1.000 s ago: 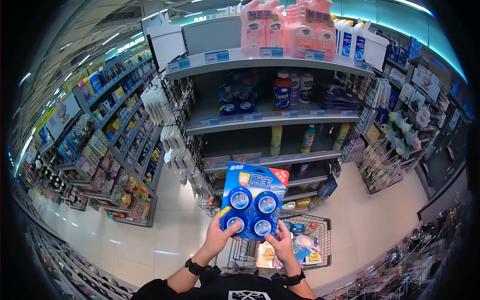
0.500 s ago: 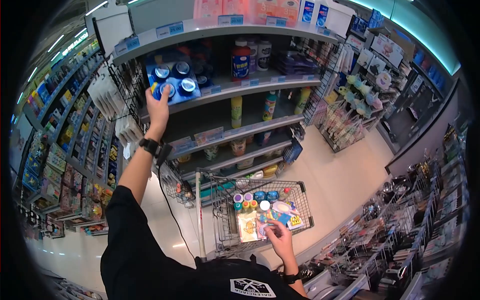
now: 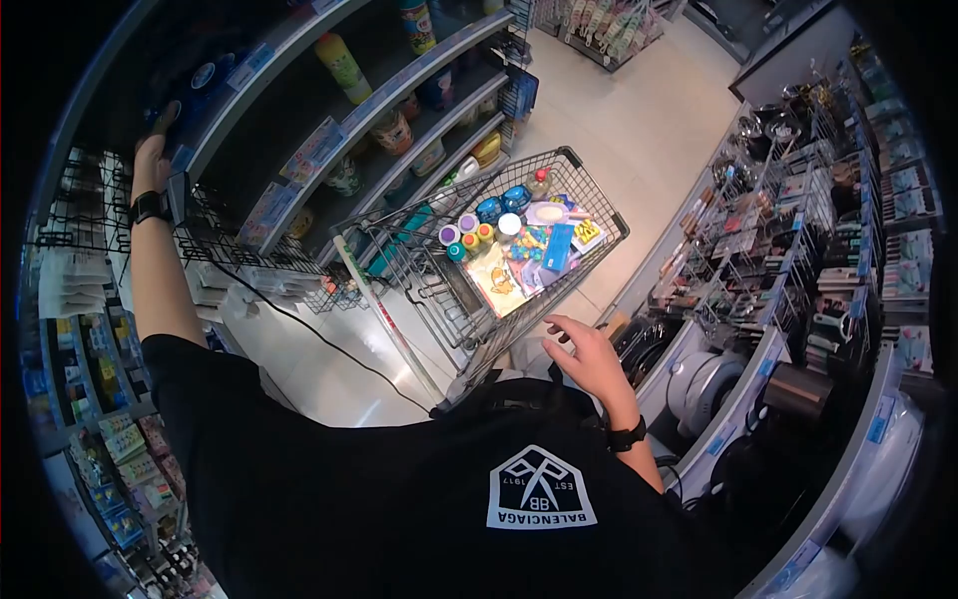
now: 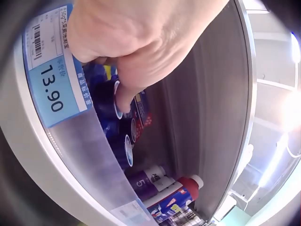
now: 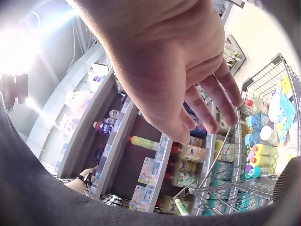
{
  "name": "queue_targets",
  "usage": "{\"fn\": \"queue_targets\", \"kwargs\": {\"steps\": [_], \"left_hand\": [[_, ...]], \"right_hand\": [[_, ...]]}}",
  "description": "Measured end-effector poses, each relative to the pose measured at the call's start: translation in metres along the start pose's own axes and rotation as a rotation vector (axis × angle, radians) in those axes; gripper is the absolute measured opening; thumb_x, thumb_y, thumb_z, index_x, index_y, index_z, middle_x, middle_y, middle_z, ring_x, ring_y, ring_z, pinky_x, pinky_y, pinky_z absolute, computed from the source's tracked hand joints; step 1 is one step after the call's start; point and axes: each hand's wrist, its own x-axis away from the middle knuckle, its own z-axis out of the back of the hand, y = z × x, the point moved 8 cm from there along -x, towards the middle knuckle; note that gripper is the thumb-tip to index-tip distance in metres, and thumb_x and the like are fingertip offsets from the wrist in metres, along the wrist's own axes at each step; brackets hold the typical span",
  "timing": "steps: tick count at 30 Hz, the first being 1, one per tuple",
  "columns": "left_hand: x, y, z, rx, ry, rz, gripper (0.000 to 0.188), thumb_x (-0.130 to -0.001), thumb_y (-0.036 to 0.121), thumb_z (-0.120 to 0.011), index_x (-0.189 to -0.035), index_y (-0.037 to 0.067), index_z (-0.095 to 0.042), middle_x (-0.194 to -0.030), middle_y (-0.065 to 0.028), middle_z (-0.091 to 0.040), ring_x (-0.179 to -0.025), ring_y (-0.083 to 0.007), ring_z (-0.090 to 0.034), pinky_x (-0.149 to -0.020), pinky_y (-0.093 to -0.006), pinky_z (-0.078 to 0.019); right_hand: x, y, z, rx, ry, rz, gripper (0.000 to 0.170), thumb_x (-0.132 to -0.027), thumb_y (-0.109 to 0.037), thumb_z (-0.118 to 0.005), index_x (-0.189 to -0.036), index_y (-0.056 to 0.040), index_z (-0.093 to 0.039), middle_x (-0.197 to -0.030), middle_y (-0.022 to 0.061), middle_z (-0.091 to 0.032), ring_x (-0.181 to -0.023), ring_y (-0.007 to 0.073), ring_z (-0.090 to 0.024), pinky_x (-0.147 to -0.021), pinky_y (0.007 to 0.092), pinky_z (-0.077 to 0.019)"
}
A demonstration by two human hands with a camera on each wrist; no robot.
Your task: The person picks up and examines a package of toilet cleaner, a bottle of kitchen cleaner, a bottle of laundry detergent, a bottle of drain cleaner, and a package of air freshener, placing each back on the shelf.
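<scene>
At the far left of the head view, my left hand (image 3: 150, 160) reaches into a dark shelf. The left wrist view shows that hand (image 4: 136, 42) gripping a blue pack with round cups (image 4: 107, 99), its thumb against a cup and its other fingers mostly hidden. The pack is inside the shelf, behind a price label (image 4: 51, 84). My right hand (image 3: 589, 361), empty with fingers loosely bent, hovers beside the near side of the shopping cart (image 3: 359, 285); the right wrist view shows the same hand (image 5: 174, 70) with its fingers apart.
Bottles, a patterned pack (image 3: 532, 243) and a blue box (image 3: 559, 247) lie in the cart. Purple bottles (image 4: 146, 183) and a red-capped bottle (image 4: 176, 197) stand farther along the shelf. A cable (image 3: 319, 332) hangs from my left wrist. Racks of kitchenware (image 3: 738, 250) line the right side.
Both hands held the blue pack at first; the right let go and moved down by the cart. The left carried the pack to the shelf and inside. The head view has turned downward.
</scene>
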Motion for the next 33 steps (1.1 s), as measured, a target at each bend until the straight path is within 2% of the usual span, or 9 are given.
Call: {"fn": "queue_targets", "kwargs": {"steps": [3,7,10,14,18,21,23,30,33], "left_hand": [[-0.012,-0.006,0.0,-0.243,0.084,0.077,0.073,-0.083,0.021,-0.088,-0.14,-0.01,-0.053,-0.142,-0.0204,-0.06,-0.124,-0.0262,-0.06,-0.104,-0.0307,-0.0479],[0.007,0.014,-0.02,-0.098,-0.112,-0.255,0.073,-0.082,0.036,-0.086,-0.136,-0.006,-0.06,-0.137,-0.0206,-0.064,-0.124,-0.0326,-0.063,-0.111,-0.0379,-0.0449],[0.056,0.043,-0.029,-1.095,0.314,-0.473,0.081,-0.082,0.065,-0.073,-0.138,0.007,-0.064,-0.135,-0.0237,-0.065,-0.127,-0.0423,-0.06,-0.108,-0.0467,-0.0449],[0.243,0.052,-0.086,-0.578,0.457,-0.913,0.036,-0.091,0.022,-0.079,-0.12,0.002,-0.068,-0.118,-0.0151,-0.067,-0.107,-0.0296,-0.062,-0.097,-0.0395,-0.048],[0.342,-0.119,-0.137,-0.675,0.141,-0.487,0.034,-0.092,0.016,-0.073,-0.121,0.001,-0.063,-0.122,-0.0161,-0.063,-0.117,-0.0327,-0.057,-0.105,-0.044,-0.0421],[0.419,-0.288,-0.16,-0.863,0.02,-0.127,0.081,-0.088,0.032,-0.077,-0.15,-0.002,-0.038,-0.148,-0.0252,-0.048,-0.139,-0.044,-0.04,-0.116,-0.0542,-0.0274],[0.464,-0.367,-0.163,-0.828,0.017,0.087,0.081,-0.09,0.029,-0.075,-0.154,0.0,-0.034,-0.138,-0.0255,-0.057,-0.129,-0.0425,-0.051,-0.11,-0.0531,-0.0375],[0.476,-0.349,-0.167,-0.723,0.183,0.412,0.066,-0.094,0.022,-0.069,-0.15,0.002,-0.039,-0.094,-0.0203,-0.071,-0.084,-0.0368,-0.07,-0.078,-0.0455,-0.0533],[0.477,-0.354,-0.162,-0.661,0.244,0.441,0.048,-0.095,0.023,-0.07,-0.133,-0.002,-0.054,-0.083,-0.0186,-0.068,-0.072,-0.0335,-0.066,-0.072,-0.0447,-0.0528]], "right_hand": [[0.0,0.002,-0.005,0.025,-0.009,0.017,0.039,-0.095,-0.031,-0.068,-0.127,-0.0074,-0.066,-0.112,0.0198,-0.073,-0.102,0.0401,-0.069,-0.088,0.0459,-0.0548],[-0.002,-0.003,-0.003,0.066,-0.027,0.056,0.04,-0.095,-0.027,-0.069,-0.128,-0.0054,-0.064,-0.117,0.0181,-0.072,-0.105,0.0355,-0.07,-0.089,0.0415,-0.0548],[-0.006,0.0,0.0,0.039,-0.032,0.026,0.04,-0.095,-0.027,-0.069,-0.129,-0.0049,-0.065,-0.117,0.0184,-0.072,-0.105,0.0364,-0.069,-0.09,0.042,-0.0545],[-0.022,0.02,-0.002,0.037,-0.019,0.038,0.038,-0.096,-0.025,-0.068,-0.128,-0.0054,-0.066,-0.115,0.0187,-0.072,-0.101,0.0368,-0.07,-0.087,0.042,-0.0551],[-0.056,0.033,-0.026,0.023,-0.088,0.064,0.032,-0.095,-0.022,-0.066,-0.124,-0.0068,-0.067,-0.105,0.0175,-0.074,-0.094,0.0387,-0.07,-0.081,0.0449,-0.0558],[-0.099,0.048,-0.059,-0.041,-0.221,0.071,0.031,-0.094,-0.022,-0.067,-0.122,-0.0078,-0.067,-0.1,0.016,-0.074,-0.088,0.0343,-0.071,-0.077,0.0426,-0.0558],[-0.134,0.073,-0.089,-0.096,-0.258,0.078,0.03,-0.093,-0.022,-0.068,-0.121,-0.0085,-0.068,-0.102,0.0143,-0.073,-0.083,0.0301,-0.071,-0.073,0.0411,-0.0555],[-0.27,0.173,-0.174,0.084,-0.056,0.191,0.038,-0.089,-0.019,-0.07,-0.125,-0.0059,-0.064,-0.118,0.0162,-0.067,-0.098,0.0361,-0.068,-0.081,0.0473,-0.056],[-0.317,0.216,-0.207,0.362,-0.176,-0.079,0.048,-0.09,-0.021,-0.07,-0.133,-0.0092,-0.053,-0.129,0.0167,-0.055,-0.106,0.042,-0.066,-0.085,0.0528,-0.0572]]}}
